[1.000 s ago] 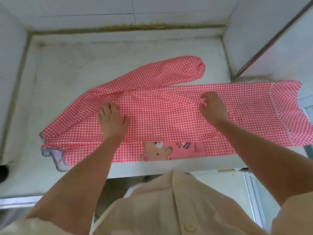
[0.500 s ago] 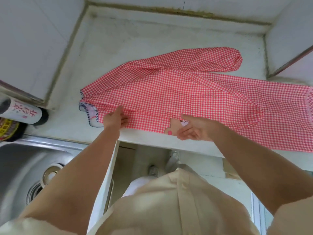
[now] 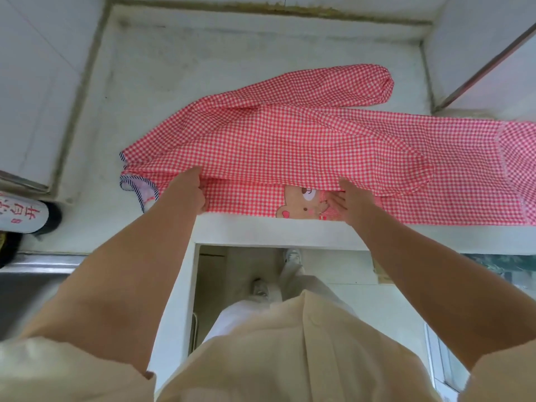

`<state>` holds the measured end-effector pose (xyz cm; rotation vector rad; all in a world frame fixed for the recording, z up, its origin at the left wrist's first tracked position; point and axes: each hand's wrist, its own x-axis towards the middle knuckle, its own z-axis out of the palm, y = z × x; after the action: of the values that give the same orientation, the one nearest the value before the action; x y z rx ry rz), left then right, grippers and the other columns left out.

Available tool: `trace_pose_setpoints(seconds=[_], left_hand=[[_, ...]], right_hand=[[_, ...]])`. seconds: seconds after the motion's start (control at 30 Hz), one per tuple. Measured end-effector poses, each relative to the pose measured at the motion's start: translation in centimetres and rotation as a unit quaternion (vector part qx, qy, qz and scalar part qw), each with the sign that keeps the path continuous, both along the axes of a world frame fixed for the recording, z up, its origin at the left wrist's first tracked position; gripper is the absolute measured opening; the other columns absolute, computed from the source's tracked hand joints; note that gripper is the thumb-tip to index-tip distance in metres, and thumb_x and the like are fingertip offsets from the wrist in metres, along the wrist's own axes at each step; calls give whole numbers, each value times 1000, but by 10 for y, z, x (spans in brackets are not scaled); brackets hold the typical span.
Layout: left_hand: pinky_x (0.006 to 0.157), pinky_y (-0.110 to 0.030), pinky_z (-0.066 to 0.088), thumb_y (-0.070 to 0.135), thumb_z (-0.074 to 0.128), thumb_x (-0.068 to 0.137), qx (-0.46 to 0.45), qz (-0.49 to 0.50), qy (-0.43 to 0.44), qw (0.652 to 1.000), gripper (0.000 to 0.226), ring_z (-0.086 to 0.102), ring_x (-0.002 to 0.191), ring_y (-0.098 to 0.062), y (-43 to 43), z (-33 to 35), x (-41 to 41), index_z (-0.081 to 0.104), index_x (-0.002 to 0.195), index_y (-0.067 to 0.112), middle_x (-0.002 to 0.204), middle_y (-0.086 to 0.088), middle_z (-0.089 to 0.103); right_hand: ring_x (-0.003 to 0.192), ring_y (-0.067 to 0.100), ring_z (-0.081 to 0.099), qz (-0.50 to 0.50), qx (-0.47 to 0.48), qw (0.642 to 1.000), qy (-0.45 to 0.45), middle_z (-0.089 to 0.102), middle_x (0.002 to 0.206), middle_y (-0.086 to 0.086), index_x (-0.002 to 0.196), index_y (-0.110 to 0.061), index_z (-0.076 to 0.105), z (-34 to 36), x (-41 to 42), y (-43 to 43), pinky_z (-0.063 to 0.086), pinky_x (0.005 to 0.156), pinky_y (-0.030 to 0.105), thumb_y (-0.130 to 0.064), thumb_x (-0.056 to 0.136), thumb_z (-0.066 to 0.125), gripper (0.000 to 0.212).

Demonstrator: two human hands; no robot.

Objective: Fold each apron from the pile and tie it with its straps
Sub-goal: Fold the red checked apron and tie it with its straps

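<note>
A red-and-white checked apron (image 3: 290,140) lies spread across the white counter (image 3: 203,68), with a long tube-like part (image 3: 333,85) reaching to the back right. A bear patch (image 3: 301,203) shows at its near edge. My left hand (image 3: 188,192) grips the near edge of the upper folded layer, left of the patch. My right hand (image 3: 353,204) holds the same edge just right of the patch, fingers partly under the cloth. The layer is raised slightly between both hands. A blue-striped trim (image 3: 139,187) sticks out at the left end.
A bottle with red characters (image 3: 26,213) lies at the left edge, beside a steel sink (image 3: 29,285). Tiled walls close the counter at the back and both sides. The apron's right end runs out of view. The counter's front edge is just below my hands.
Both hands left the middle of the cloth and came to its near edge. They now lift the upper layer there, uncovering more of the bear patch.
</note>
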<state>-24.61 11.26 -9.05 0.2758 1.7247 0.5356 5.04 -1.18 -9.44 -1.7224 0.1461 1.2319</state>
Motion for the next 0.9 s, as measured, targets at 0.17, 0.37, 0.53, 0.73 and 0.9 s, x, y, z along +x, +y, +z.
trace_pose_setpoints(seconds=[0.17, 0.37, 0.53, 0.73, 0.9], left_hand=[[71, -31, 53, 19, 61, 89, 188, 30, 43, 981, 4, 62, 80, -19, -14, 9, 1, 59, 88, 16, 81, 2, 63], [63, -25, 53, 11, 57, 93, 209, -81, 71, 972, 13, 60, 63, -15, -61, 5, -19, 57, 80, 13, 75, -4, 64], [75, -36, 59, 13, 51, 96, 192, -62, 93, 975, 19, 61, 63, -16, -62, -7, -20, 56, 78, 14, 73, -5, 64], [83, -47, 58, 17, 45, 97, 182, -119, 215, 952, 30, 64, 65, -26, -66, -20, -26, 54, 69, 15, 66, -4, 64], [82, -39, 49, 22, 51, 93, 173, -222, 339, 898, 23, 65, 95, -36, -68, -24, -32, 64, 95, 3, 95, -15, 70]], right_hand=[[70, 21, 61, 26, -3, 967, -252, 62, 76, 6, 74, -15, 50, 13, 19, 10, 54, 72, 42, -18, 93, 56, 20], [65, 27, 62, 104, -33, 929, -354, 67, 75, 22, 64, -17, 50, 3, 40, -19, 55, 66, 49, -35, 77, 53, 22], [79, 34, 67, 108, -70, 931, -342, 69, 81, 14, 73, -6, 57, -15, 25, -47, 56, 81, 52, -42, 73, 55, 37], [77, 29, 64, 57, -78, 930, -354, 66, 88, 14, 97, 7, 64, -7, 12, -57, 53, 69, 36, -29, 84, 60, 38], [57, 21, 63, 6, -60, 951, -304, 67, 82, 14, 91, -2, 59, -13, 11, -66, 59, 59, 39, -18, 86, 57, 16]])
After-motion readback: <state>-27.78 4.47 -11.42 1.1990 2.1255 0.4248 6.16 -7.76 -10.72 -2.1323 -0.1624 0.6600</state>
